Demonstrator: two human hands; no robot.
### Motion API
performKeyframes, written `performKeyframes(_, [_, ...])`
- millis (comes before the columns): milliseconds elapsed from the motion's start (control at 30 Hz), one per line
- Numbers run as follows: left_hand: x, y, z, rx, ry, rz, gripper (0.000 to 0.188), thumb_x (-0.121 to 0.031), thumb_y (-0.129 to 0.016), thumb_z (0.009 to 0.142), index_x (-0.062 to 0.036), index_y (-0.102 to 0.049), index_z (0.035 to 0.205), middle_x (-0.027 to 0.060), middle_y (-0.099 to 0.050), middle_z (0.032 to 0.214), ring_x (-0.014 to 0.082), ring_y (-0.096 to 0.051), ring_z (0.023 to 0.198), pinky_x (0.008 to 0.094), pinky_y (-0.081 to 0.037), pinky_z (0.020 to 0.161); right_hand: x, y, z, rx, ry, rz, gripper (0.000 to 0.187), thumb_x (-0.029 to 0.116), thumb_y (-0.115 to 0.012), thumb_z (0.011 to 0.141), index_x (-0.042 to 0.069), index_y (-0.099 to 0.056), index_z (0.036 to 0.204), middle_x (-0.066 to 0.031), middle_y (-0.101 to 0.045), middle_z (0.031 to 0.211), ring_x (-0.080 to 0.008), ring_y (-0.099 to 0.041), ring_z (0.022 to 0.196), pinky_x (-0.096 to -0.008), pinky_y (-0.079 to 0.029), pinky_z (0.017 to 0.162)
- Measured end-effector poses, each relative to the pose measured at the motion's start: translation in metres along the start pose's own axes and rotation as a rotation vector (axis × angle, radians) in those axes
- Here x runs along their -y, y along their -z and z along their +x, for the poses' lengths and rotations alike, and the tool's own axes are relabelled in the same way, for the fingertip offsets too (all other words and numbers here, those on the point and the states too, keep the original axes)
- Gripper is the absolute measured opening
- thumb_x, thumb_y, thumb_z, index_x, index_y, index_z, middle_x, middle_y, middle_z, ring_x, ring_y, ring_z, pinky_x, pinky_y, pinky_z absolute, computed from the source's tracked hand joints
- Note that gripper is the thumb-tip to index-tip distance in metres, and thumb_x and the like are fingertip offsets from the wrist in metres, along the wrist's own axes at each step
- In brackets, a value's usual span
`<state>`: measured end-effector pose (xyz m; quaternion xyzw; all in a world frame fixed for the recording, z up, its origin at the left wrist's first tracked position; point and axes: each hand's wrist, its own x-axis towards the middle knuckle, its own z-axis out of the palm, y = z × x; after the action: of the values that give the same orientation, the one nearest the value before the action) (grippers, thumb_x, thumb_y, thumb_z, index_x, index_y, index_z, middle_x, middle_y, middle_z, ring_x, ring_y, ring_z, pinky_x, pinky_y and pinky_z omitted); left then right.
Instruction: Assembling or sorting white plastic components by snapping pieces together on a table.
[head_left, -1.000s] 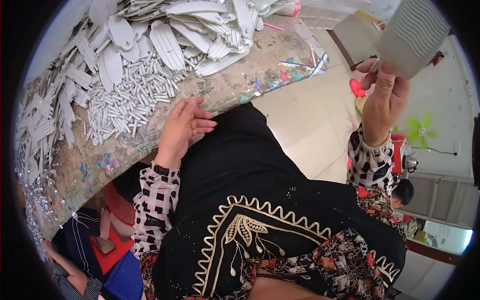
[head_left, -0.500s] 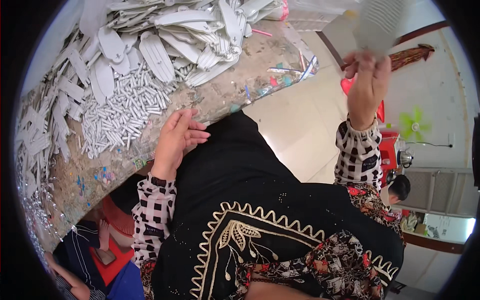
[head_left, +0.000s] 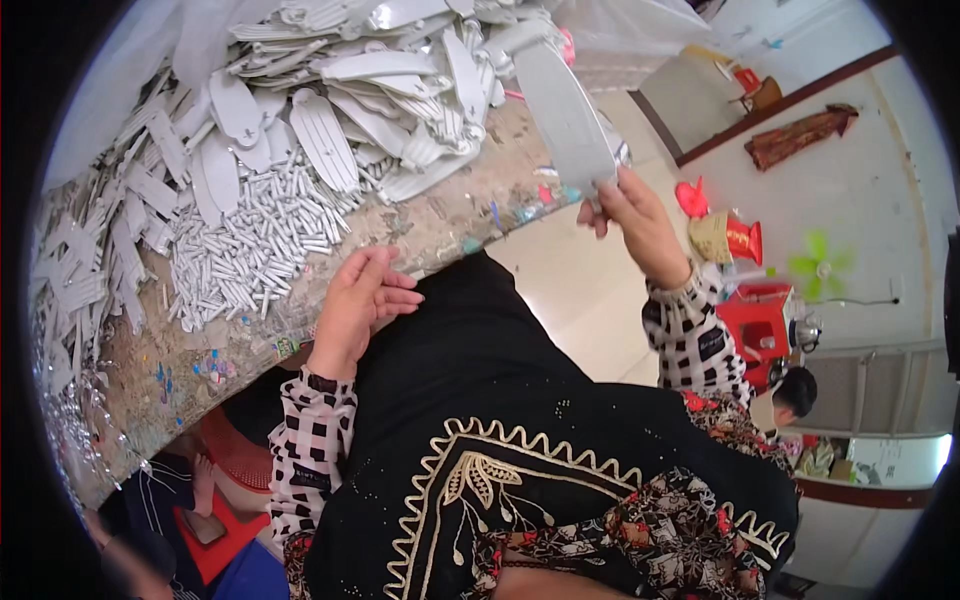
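Presently, head view, right hand [head_left: 640, 222]: one; raised at the right of the table, forearm angled up and leftward from the lower right, thumb and fingers pinched on the lower end of the grey panel [head_left: 565, 110].
Left hand [head_left: 358, 305]: one; at the near table edge, wrist straight, palm turned inward, fingers loosely extended and slightly curled, narrow gaps between them; contact with the table cannot be told.
Grey panel location: one held; long, flat, tilted, its upper end leaning left in front of the table's far right part; whether it touches the pile behind cannot be told.
Checked sleeves [head_left: 700, 335]: two, one on each forearm.
Table [head_left: 430, 215]: one; worn brown top, flecked with colour.
Panel pile [head_left: 325, 140]: many pale, rounded panels, overlapping; exact count not possible.
Small cylinders [head_left: 250, 240]: one heap, too many to count, in front of the panel pile.
Flat strips [head_left: 85, 250]: one heap, count not possible, left of the cylinders.
Green fan [head_left: 822, 265]: one, at far right.
Co-worker's head [head_left: 797, 390]: one, dark-haired, below the fan.
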<state>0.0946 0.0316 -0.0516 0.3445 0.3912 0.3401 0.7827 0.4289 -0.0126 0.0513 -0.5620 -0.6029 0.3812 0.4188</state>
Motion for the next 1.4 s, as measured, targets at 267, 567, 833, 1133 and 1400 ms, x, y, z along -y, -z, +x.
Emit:
performKeyframes(267, [0.001, 0.005, -0.004, 0.026, 0.006, -0.012, 0.032, -0.026, -0.048, 0.1, -0.0006, -0.048, 0.119, 0.014, -0.062, 0.09, 0.0227, -0.068, 0.076, 0.0307, -0.056, 0.067, 0.002, -0.022, -0.014, 0.251, -0.18, 0.496, 0.038, 0.037, -0.048, 0.098, 0.004, -0.048, 0.118, -0.0108, -0.062, 0.086, -0.0144, -0.056, 0.069, -0.023, -0.043, 0.062])
performKeyframes(567, [-0.001, 0.001, 0.004, 0.032, 0.026, -0.024, 0.034, -0.029, -0.048, 0.099, -0.0009, -0.048, 0.117, 0.0146, -0.064, 0.089, 0.0228, -0.068, 0.074, 0.0311, -0.056, 0.066, -0.007, -0.017, -0.012, 0.389, -0.235, 0.702, 0.04, 0.038, -0.053, 0.096, 0.006, -0.047, 0.118, -0.0143, -0.062, 0.085, -0.0145, -0.055, 0.064, -0.0241, -0.045, 0.064])
performKeyframes(833, [-0.001, 0.005, -0.003, 0.031, 0.037, -0.027, 0.034, -0.029, -0.047, 0.1, -0.0011, -0.047, 0.118, 0.0151, -0.064, 0.088, 0.0251, -0.068, 0.075, 0.0333, -0.057, 0.067, 0.005, 0.06, 0.055, -0.063, -0.235, 0.419, 0.03, 0.034, -0.047, 0.099, 0.006, -0.054, 0.107, -0.0038, -0.061, 0.079, -0.0098, -0.052, 0.061, -0.0239, -0.045, 0.058])
performKeyframes(1133, [-0.007, -0.004, -0.009, -0.088, 0.028, 0.009, 0.031, -0.026, -0.051, 0.098, -0.0023, -0.05, 0.117, 0.0141, -0.064, 0.087, 0.0254, -0.068, 0.075, 0.0333, -0.057, 0.066, 0.075, 0.135, 0.277, -0.208, 0.024, 0.374, 0.062, 0.051, -0.036, 0.099, -0.005, -0.041, 0.128, -0.0193, -0.059, 0.121, -0.0172, -0.055, 0.071, -0.0306, -0.047, 0.086])
performKeyframes(1400, [0.01, 0.01, -0.02, 0.07, -0.117, 0.112, 0.024, -0.019, -0.051, 0.097, -0.0015, -0.053, 0.114, 0.0112, -0.064, 0.093, 0.0219, -0.067, 0.08, 0.0306, -0.055, 0.071, 0.032, -0.153, 0.119, 0.929, -0.16, 0.13, 0.028, 0.019, -0.056, 0.095, 0.0, -0.057, 0.115, -0.0047, -0.066, 0.089, -0.0075, -0.058, 0.067, -0.022, -0.049, 0.06])
